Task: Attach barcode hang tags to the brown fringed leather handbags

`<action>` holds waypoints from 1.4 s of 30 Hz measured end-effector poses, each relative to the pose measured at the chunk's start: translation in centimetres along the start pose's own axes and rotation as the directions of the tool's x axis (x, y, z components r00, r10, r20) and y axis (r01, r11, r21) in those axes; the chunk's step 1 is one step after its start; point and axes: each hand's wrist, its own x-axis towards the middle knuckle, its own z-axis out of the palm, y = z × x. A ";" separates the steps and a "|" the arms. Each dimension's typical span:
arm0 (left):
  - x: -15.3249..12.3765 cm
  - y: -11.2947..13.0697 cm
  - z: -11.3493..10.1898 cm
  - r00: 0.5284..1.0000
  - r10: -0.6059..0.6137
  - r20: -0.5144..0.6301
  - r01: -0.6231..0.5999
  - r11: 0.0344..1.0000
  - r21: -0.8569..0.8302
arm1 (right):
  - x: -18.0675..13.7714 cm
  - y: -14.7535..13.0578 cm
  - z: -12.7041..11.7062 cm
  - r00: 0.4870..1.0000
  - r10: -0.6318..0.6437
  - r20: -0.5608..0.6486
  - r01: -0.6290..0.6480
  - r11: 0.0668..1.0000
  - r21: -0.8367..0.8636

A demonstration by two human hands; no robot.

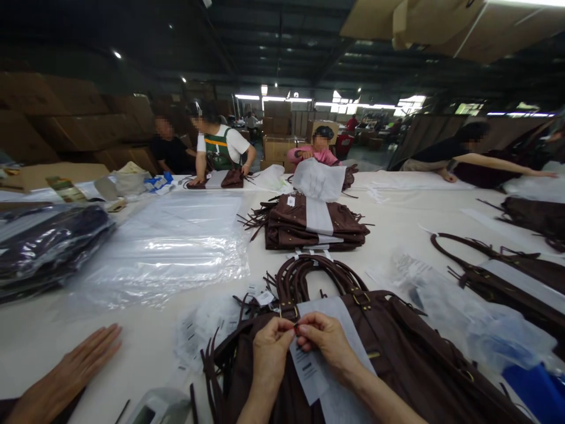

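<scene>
A stack of dark brown leather handbags (397,347) with looped handles (309,277) lies on the white table right in front of me. A grey-white tissue sheet (339,312) lies on the top bag. My left hand (269,350) and my right hand (329,338) meet over the bag's top edge, both with fingertips pinched on a small dark thread or fastener by a gold ring. A white printed hang tag (308,370) dangles below my fingers. Loose tags (265,297) lie next to the handles.
Another person's open hand (70,371) rests flat on the table (145,335) at lower left. Beyond lie clear plastic bags (168,247), a second pile of brown bags (315,224), bagged dark goods (48,247) and more bags (507,277). Several workers stand along the far side.
</scene>
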 end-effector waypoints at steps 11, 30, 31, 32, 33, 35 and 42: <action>-0.2 -0.2 -0.1 0.997 0.075 -0.026 -0.072 0.994 0.087 | -0.1 0.2 0.2 0.999 0.019 -0.030 -0.018 0.998 0.055; -1.1 -0.1 0.3 0.959 0.276 0.064 -0.283 0.930 0.235 | -0.2 0.6 -0.3 1.000 -0.008 -0.005 0.008 0.998 0.069; -1.1 -0.1 0.3 0.959 0.274 0.064 -0.282 0.930 0.237 | -0.1 0.6 -0.3 1.000 -0.009 -0.003 0.009 0.998 0.063; -1.1 -0.1 0.3 0.960 0.274 0.065 -0.281 0.930 0.238 | -0.1 0.6 -0.3 1.000 -0.011 -0.001 0.011 0.998 0.055; -1.2 0.0 0.3 0.960 0.272 0.066 -0.280 0.930 0.237 | -0.1 0.7 -0.3 1.000 -0.013 0.001 0.013 0.999 0.045; -1.2 0.0 0.3 0.961 0.269 0.069 -0.278 0.931 0.237 | 0.0 0.7 -0.3 1.000 -0.020 0.001 0.020 1.000 0.019; -1.1 -0.3 0.2 0.960 0.256 0.115 -0.278 0.924 0.263 | 0.2 1.1 -0.2 0.999 -0.043 -0.009 0.041 0.993 -0.110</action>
